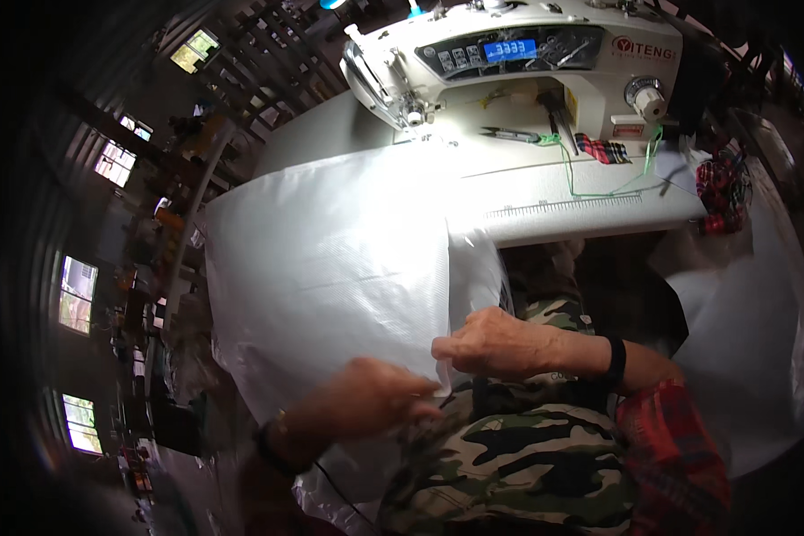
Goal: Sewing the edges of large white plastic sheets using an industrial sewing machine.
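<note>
A large sheet of white woven fabric [330, 250] lies across the sewing table and hangs over its near edge onto my lap. My right hand [496, 344] pinches the sheet's lower right corner edge. Just left of it, my left hand [375, 397] grips the same lower edge, slightly blurred. A white sewing machine [518, 62] stands at the far side of the table, its needle area [413, 114] lit, touching the sheet's far edge.
Thread snips [514, 135] and a red plaid cloth scrap [603, 147] lie under the machine arm. A green thread [590, 183] trails over the white table [581, 201]. More white fabric [750, 330] is piled at right. Camouflage clothing covers my lap.
</note>
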`<state>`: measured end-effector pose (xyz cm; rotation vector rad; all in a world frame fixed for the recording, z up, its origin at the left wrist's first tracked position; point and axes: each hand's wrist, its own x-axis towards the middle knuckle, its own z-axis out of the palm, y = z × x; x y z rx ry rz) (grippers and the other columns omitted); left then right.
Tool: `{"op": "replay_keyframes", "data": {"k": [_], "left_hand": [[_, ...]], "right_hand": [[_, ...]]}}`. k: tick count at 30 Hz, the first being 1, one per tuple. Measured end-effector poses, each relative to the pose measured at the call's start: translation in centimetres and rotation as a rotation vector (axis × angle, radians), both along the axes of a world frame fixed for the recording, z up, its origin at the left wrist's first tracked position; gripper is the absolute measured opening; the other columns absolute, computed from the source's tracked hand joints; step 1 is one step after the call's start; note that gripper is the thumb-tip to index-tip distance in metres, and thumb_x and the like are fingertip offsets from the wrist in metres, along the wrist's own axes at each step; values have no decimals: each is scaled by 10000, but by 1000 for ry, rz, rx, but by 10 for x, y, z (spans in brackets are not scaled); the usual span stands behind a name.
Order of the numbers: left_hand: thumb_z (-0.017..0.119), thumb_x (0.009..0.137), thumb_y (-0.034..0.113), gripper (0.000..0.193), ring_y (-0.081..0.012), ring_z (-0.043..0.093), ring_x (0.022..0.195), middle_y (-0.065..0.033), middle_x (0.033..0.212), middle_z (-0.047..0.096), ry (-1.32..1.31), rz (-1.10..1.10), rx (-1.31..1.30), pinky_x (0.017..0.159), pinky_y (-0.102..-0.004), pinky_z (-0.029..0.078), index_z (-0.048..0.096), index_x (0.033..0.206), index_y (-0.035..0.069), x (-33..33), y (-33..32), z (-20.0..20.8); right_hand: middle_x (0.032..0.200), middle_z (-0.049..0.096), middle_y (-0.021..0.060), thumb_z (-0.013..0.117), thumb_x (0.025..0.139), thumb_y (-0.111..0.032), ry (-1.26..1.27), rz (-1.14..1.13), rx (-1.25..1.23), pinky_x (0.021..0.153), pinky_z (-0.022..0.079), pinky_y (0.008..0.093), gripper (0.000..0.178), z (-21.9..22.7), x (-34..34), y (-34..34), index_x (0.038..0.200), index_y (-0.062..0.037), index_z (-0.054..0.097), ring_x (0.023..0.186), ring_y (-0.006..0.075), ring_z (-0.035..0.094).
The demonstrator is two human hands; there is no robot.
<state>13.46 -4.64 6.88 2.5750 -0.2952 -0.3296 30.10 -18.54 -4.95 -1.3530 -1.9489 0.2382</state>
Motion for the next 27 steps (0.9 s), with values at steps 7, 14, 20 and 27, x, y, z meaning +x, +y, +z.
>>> {"op": "replay_keyframes", "data": {"k": [7,14,20,27], "left_hand": [[743,845,149,230,-130,673,677,-127,767,689,35,464,-172,566,-251,515,649,891,-55,70,33,-17],[646,894,118,189,-90,600,576,-41,707,632,1,551,2,535,-222,487,595,795,-34,85,42,-73],[610,903,94,91,-39,540,549,28,658,579,51,750,-813,509,-194,459,577,828,54,82,37,-69],[628,892,107,97,-30,512,502,40,600,559,1,784,-954,472,-178,439,570,819,81,82,28,-84]], "right_hand": [[632,582,48,558,847,-106,-197,-18,162,573,460,351,73,24,-28,1,828,-47,519,590,208,625],[674,574,37,623,820,-126,13,-18,330,675,489,337,125,-3,-1,-10,899,-38,579,644,210,613],[784,627,123,657,888,-194,571,-897,141,671,505,331,239,-68,31,-18,1026,1,637,694,235,621],[796,649,29,578,982,-250,1139,-648,-158,692,477,252,292,-111,39,-14,957,33,640,710,88,573]]}}
